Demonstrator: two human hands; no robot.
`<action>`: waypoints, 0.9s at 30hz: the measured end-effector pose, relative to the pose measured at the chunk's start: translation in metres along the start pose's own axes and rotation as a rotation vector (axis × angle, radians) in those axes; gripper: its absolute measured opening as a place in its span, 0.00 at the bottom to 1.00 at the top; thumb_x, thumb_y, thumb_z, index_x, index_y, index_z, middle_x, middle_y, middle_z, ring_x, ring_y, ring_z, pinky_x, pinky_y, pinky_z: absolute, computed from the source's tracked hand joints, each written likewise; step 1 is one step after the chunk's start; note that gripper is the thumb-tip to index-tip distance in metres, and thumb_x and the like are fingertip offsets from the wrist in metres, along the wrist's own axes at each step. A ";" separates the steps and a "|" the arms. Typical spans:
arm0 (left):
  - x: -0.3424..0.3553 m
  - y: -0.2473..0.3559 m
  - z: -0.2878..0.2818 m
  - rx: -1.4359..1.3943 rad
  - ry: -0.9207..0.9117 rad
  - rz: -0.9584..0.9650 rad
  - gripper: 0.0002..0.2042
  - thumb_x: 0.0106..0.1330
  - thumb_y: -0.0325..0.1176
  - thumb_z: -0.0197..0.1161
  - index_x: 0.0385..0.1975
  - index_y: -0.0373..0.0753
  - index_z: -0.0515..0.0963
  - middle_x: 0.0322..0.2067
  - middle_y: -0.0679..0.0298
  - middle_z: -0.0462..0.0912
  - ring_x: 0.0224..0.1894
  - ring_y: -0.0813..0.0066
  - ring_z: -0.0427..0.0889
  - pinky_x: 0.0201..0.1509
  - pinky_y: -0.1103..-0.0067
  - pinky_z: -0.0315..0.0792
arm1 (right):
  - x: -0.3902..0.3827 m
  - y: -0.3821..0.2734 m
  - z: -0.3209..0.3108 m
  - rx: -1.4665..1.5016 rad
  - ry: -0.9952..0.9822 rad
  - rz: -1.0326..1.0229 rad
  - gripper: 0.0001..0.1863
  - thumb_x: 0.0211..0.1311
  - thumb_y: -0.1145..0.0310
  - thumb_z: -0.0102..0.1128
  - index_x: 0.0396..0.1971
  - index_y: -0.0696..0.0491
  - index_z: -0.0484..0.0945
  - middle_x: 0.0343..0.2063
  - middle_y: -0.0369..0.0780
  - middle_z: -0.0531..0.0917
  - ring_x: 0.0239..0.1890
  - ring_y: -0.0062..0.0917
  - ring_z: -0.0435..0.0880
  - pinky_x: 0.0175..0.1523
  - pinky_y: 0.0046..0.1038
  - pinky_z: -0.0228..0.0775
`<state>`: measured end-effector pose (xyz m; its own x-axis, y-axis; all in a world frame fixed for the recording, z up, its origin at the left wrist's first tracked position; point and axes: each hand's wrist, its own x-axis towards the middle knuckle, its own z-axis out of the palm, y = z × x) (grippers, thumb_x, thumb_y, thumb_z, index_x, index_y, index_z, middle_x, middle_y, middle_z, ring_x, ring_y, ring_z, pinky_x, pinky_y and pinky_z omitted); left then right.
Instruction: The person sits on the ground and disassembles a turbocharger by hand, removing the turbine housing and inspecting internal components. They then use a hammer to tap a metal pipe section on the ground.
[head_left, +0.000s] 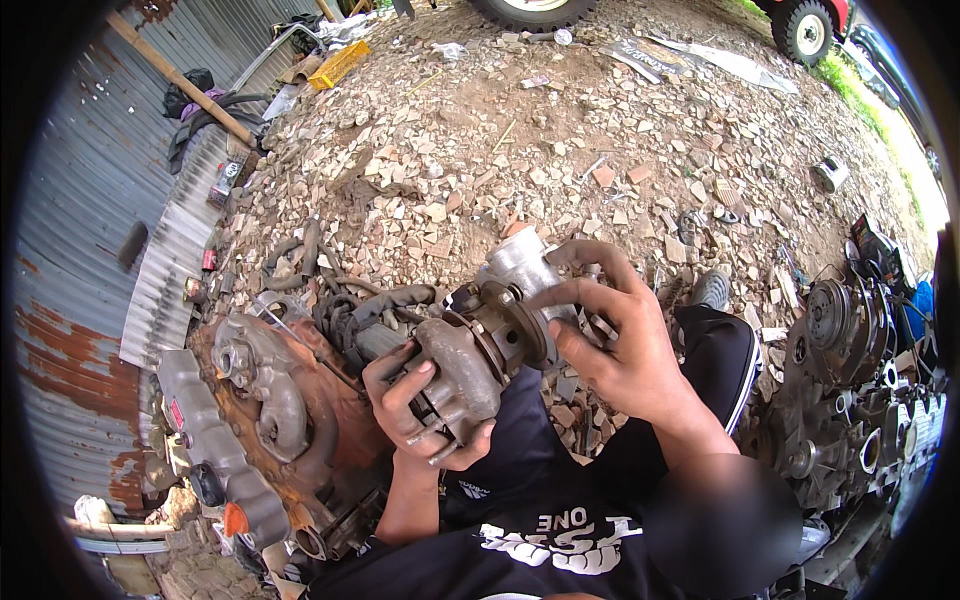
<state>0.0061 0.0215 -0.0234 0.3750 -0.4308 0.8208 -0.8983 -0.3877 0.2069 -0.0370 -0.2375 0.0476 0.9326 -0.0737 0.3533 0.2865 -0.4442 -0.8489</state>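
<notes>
Metal turbocharger-like assembly (480,345), rounded brown housing at one end and silver housing at the other, held up in front of the seated person's lap. Left hand (398,400) grasping the brown housing, fingers wrapped round its side and underside. Right hand (632,350) at the silver end, fingers spread and bent, thumb and index beside the round flange (527,325); cannot tell whether it grips. Left of the assembly: dark hoses (400,298), curved manifold (283,415), long grey cover (225,440). Right: greasy engine parts (850,430). Beyond: stony ground (480,150), yellow crate (340,65), corrugated sheet wall (75,240).
</notes>
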 end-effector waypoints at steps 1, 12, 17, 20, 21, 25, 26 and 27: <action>0.000 0.000 0.000 -0.009 -0.002 -0.023 0.40 0.57 0.57 0.70 0.61 0.33 0.68 0.59 0.55 0.69 0.55 0.43 0.72 0.59 0.54 0.72 | 0.001 -0.001 0.001 0.003 0.008 0.006 0.19 0.53 0.77 0.68 0.48 0.53 0.89 0.58 0.50 0.76 0.64 0.45 0.77 0.67 0.39 0.70; -0.015 0.001 -0.001 -0.035 0.009 -0.147 0.32 0.63 0.53 0.66 0.66 0.49 0.70 0.60 0.52 0.67 0.57 0.38 0.71 0.59 0.49 0.72 | -0.007 -0.017 0.015 -0.078 -0.049 0.009 0.26 0.56 0.71 0.71 0.59 0.52 0.85 0.69 0.57 0.69 0.73 0.53 0.67 0.74 0.47 0.62; -0.017 0.001 0.000 0.008 0.034 -0.068 0.30 0.63 0.53 0.65 0.67 0.58 0.70 0.60 0.52 0.67 0.58 0.37 0.70 0.59 0.48 0.73 | -0.003 -0.012 0.007 -0.004 -0.102 0.015 0.25 0.60 0.65 0.73 0.58 0.51 0.85 0.70 0.56 0.68 0.72 0.53 0.69 0.73 0.47 0.63; -0.020 -0.003 0.000 -0.024 0.047 -0.057 0.31 0.64 0.55 0.65 0.67 0.59 0.69 0.61 0.53 0.66 0.60 0.36 0.69 0.60 0.48 0.72 | -0.002 -0.011 0.008 -0.092 -0.085 -0.044 0.23 0.60 0.64 0.74 0.57 0.50 0.86 0.69 0.55 0.69 0.67 0.53 0.76 0.69 0.44 0.70; -0.021 -0.003 0.000 -0.040 0.051 -0.055 0.31 0.64 0.57 0.65 0.67 0.59 0.69 0.61 0.53 0.66 0.60 0.35 0.69 0.61 0.48 0.72 | -0.002 -0.010 0.010 -0.112 -0.078 -0.053 0.23 0.59 0.64 0.74 0.56 0.49 0.86 0.69 0.54 0.69 0.66 0.52 0.76 0.68 0.44 0.71; -0.020 -0.005 -0.011 -0.150 -0.009 -0.150 0.36 0.64 0.68 0.61 0.68 0.54 0.69 0.63 0.54 0.66 0.64 0.39 0.68 0.65 0.48 0.69 | -0.002 -0.007 0.015 -0.107 -0.047 -0.054 0.24 0.56 0.68 0.76 0.55 0.42 0.88 0.68 0.51 0.71 0.64 0.49 0.79 0.64 0.43 0.77; -0.020 -0.004 -0.013 -0.155 -0.030 -0.177 0.38 0.65 0.71 0.59 0.68 0.52 0.69 0.64 0.53 0.66 0.65 0.40 0.67 0.66 0.48 0.68 | -0.002 -0.005 0.016 -0.122 -0.044 -0.060 0.24 0.56 0.69 0.75 0.55 0.41 0.88 0.68 0.50 0.71 0.63 0.48 0.80 0.62 0.43 0.78; -0.021 -0.004 -0.014 -0.174 -0.027 -0.203 0.40 0.64 0.73 0.56 0.68 0.50 0.69 0.64 0.53 0.65 0.66 0.41 0.67 0.68 0.48 0.67 | -0.003 -0.003 0.018 -0.134 -0.039 -0.069 0.24 0.56 0.70 0.75 0.55 0.40 0.88 0.68 0.49 0.72 0.62 0.47 0.81 0.61 0.43 0.79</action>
<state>-0.0014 0.0430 -0.0343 0.5553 -0.3812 0.7391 -0.8291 -0.3232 0.4562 -0.0362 -0.2204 0.0420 0.9204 -0.0051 0.3910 0.3208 -0.5620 -0.7624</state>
